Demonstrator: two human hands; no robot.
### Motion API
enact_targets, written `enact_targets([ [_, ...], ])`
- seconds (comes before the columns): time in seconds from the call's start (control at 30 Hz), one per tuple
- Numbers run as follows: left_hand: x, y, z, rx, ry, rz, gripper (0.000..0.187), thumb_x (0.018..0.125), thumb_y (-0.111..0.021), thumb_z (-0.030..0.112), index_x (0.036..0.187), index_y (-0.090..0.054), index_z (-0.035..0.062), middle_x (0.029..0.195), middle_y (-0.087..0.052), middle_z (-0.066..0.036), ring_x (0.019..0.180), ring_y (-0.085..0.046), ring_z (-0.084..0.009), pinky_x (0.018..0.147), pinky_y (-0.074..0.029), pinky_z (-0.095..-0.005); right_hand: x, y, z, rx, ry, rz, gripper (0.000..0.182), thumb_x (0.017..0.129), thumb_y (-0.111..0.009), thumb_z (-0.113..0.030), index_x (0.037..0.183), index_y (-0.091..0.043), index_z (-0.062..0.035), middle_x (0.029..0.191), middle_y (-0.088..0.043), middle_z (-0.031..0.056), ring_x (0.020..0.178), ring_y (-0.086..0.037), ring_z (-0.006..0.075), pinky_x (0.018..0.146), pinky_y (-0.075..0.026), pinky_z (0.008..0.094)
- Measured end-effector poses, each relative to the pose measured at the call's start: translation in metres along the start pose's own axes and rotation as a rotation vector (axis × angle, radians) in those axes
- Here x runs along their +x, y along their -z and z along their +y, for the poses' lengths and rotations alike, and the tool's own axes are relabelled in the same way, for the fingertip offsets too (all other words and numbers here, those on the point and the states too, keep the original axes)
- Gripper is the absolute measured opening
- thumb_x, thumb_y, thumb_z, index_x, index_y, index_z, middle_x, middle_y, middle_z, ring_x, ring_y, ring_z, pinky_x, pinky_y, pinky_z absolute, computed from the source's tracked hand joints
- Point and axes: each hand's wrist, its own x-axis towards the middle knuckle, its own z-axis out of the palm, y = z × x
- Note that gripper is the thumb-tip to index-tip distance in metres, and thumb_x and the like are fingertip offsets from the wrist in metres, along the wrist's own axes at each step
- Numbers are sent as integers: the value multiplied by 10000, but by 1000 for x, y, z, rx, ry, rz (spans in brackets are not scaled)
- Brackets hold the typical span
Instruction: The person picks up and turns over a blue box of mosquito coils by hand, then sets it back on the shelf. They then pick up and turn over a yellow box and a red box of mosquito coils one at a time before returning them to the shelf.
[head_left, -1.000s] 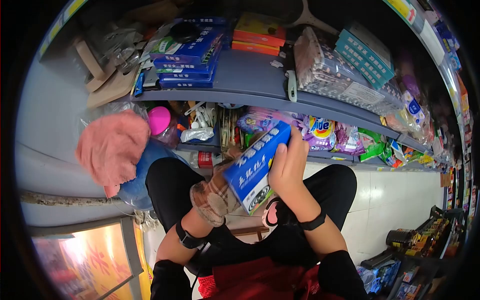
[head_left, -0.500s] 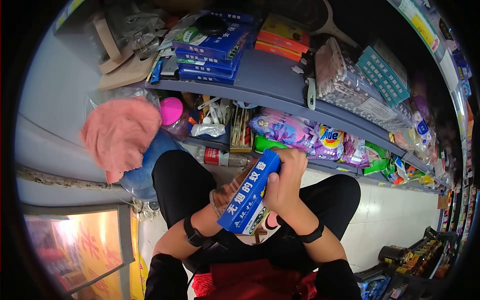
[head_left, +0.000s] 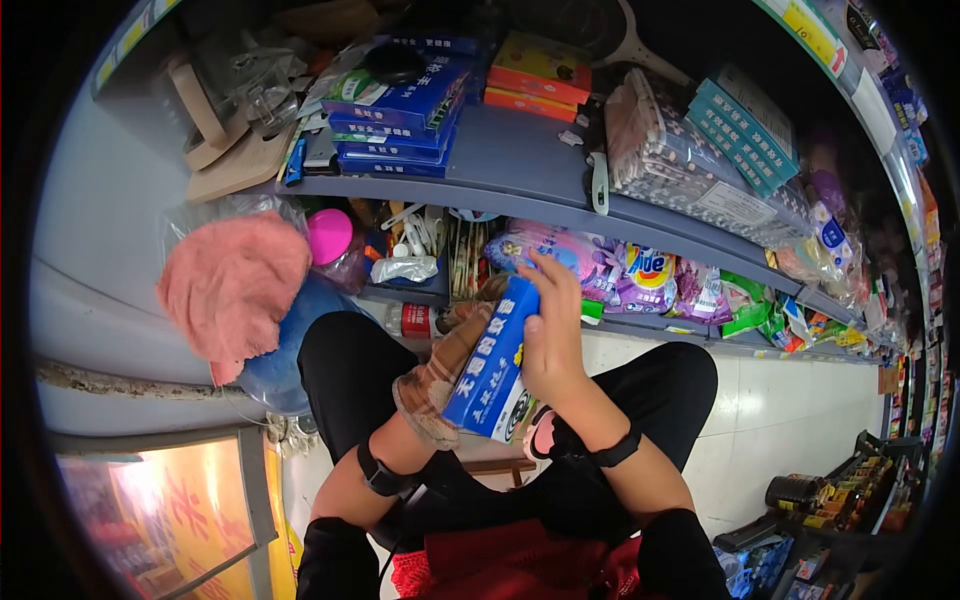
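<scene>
Tilted upright again, blue box (head_left: 493, 365) (both hands gripping).

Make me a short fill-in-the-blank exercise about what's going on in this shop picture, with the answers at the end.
1. Both hands hold a ____ box with white lettering.
2. The left hand wears a checked ____, while the right hand is bare.
3. A ____ cloth hangs at the left, beside the shelves.
4. On the upper shelf, orange boxes lie to the ____ of the stack of dark blue boxes.

Missing words: blue; glove; pink; right
</scene>
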Motion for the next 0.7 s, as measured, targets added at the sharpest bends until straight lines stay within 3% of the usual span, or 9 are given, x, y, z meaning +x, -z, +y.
enact_targets([
  [0.07, -4, 2, -9, 513, -271, 40, 489, 1008, -555, 224, 1463, -436, 91, 1414, -538, -153, 1235, -594, -261, 1030, -511, -403, -7, -4, -13, -9, 23, -27, 514, 1024, -306, -367, 1318, -502, 7, 1423, -425, 241, 1328, -382, 451, 1133, -203, 591],
  [0.17, -3, -4, -20, 636, -445, 13, 434, 1040, -471, 179, 1457, -422, 71, 1355, -572, -142, 1233, -590, -229, 1031, -507, -373, -12, -5, -21, -23, 13, -72, 526, 1023, -304, -386, 1344, -495, -16, 1474, -379, 234, 1380, -336, 446, 1148, -146, 622],
  [0.27, 2, -8, -20, 316, -431, -232, 532, 987, -545, 77, 1495, -387, 87, 1432, -520, -150, 1265, -573, -260, 1050, -498, -406, -9, -4, -11, -82, -16, -58, 515, 1020, -315, -372, 1364, -489, -31, 1471, -380, 230, 1371, -339, 445, 1145, -158, 610],
  [0.4, 10, 15, -7, 126, -230, -159, 515, 993, -547, 115, 1484, -398, 65, 1400, -551, -145, 1228, -600, -251, 1016, -525, -392, -7, -7, 7, -126, -64, -28, 501, 1016, -327, -350, 1374, -492, -40, 1446, -398, 228, 1344, -359, 436, 1133, -172, 607],
  [0.47, 7, 15, -12, 195, -280, 14, 500, 1002, -534, 125, 1470, -396, 19, 1378, -566, -149, 1194, -621, -231, 995, -538, -372, -6, -7, 17, -176, -83, -12, 495, 1028, -310, -342, 1370, -495, -36, 1425, -418, 232, 1315, -388, 434, 1115, -216, 574],
  [0.57, 3, 0, -12, 294, -266, 26, 503, 1000, -542, 132, 1460, -394, -7, 1366, -569, -153, 1179, -626, -215, 999, -532, -353, -6, -6, 32, -252, -116, 6, 486, 1052, -277, -330, 1352, -503, -21, 1383, -467, 242, 1264, -448, 432, 1083, -314, 495],
  [0.6, 7, 6, -15, 454, -315, 144, 512, 1001, -543, 150, 1460, -386, -15, 1355, -573, -156, 1160, -633, -215, 992, -533, -349, -5, -6, 39, -232, -128, 4, 475, 1053, -284, -318, 1341, -510, -16, 1371, -483, 241, 1256, -461, 427, 1080, -328, 484],
  [0.7, 6, 13, -17, 727, -368, 114, 485, 1012, -541, 169, 1453, -411, 13, 1335, -576, -117, 1151, -616, -170, 962, -531, -311, -10, -10, 44, -73, -142, 32, 429, 1040, -336, -281, 1282, -548, 2, 1322, -535, 235, 1222, -499, 413, 1056, -360, 480],
])
